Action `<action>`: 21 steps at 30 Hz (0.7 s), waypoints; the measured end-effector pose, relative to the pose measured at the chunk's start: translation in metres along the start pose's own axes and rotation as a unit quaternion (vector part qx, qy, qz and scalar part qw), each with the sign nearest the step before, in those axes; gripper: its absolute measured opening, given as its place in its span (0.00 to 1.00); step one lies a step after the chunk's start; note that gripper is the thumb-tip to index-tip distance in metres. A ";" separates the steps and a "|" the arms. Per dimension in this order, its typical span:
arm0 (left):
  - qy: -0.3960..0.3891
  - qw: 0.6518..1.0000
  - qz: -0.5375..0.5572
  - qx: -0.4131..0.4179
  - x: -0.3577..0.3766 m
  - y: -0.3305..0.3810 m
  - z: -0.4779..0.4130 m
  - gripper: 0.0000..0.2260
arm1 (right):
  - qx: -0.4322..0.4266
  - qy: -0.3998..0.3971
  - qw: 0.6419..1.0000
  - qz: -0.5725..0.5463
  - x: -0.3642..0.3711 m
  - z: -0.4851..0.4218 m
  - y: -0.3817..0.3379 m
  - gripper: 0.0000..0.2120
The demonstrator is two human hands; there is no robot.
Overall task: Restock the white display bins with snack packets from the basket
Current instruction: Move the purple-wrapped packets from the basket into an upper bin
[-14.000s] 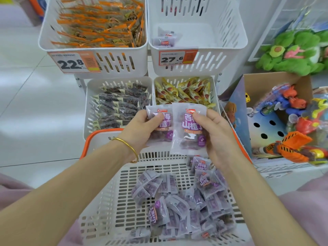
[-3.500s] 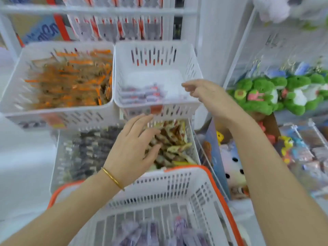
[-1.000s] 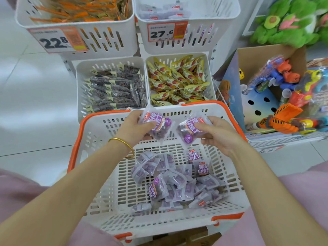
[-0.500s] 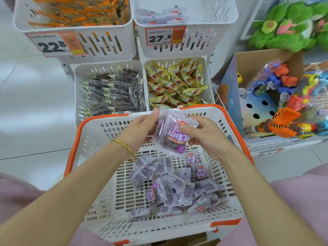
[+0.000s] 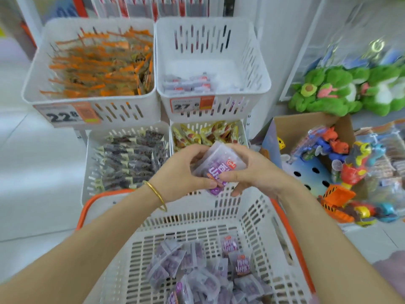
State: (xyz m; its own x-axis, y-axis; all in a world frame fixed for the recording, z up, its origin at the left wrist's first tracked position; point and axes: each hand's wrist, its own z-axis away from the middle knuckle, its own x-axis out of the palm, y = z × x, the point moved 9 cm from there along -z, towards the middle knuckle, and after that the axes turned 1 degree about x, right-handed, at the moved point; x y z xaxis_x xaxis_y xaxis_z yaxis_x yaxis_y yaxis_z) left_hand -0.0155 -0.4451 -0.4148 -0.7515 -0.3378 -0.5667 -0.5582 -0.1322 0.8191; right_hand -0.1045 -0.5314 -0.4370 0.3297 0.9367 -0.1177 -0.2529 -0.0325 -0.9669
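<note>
A small stack of purple snack packets point(image 5: 215, 166) is held between both hands above the far rim of the white basket with orange trim point(image 5: 258, 213). My left hand point(image 5: 182, 172) grips the stack from the left and my right hand point(image 5: 252, 172) from the right, thumbs meeting on its front. Several more purple packets point(image 5: 203, 273) lie on the basket's bottom. The upper right white bin point(image 5: 258, 69) holds a few of the same packets point(image 5: 188, 83) at its front and is otherwise bare inside.
The upper left bin point(image 5: 92, 99) is full of orange packets, the lower left bin point(image 5: 87, 163) of dark ones, the lower right bin point(image 5: 242, 130) of yellow ones. A cardboard box of toys point(image 5: 306, 123) and green plush toys point(image 5: 328, 93) sit to the right.
Both hands have lifted the packets from just over the basket toward the bins, closing tighter round the stack. The view has tilted up, showing the upper bins fully.
</note>
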 end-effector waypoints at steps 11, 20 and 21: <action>0.146 0.927 -0.337 0.075 -0.079 0.051 -0.162 0.22 | -0.177 0.292 0.893 0.293 -0.162 -0.088 -0.181 0.28; 0.080 0.917 -0.391 0.021 -0.073 0.006 -0.178 0.21 | 0.039 0.124 0.906 0.403 -0.145 -0.184 -0.110 0.25; 0.079 0.920 -0.384 0.022 -0.073 0.005 -0.179 0.20 | 0.054 0.114 0.921 0.369 -0.143 -0.186 -0.101 0.24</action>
State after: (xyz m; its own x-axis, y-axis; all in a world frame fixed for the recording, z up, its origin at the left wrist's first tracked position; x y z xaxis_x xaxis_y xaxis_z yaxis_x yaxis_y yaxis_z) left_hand 0.0995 -0.5883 -0.3535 -0.0705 -0.2921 -0.9538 -0.9190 -0.3528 0.1760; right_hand 0.0433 -0.7269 -0.3643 0.2109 0.5762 -0.7896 -0.5699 -0.5838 -0.5782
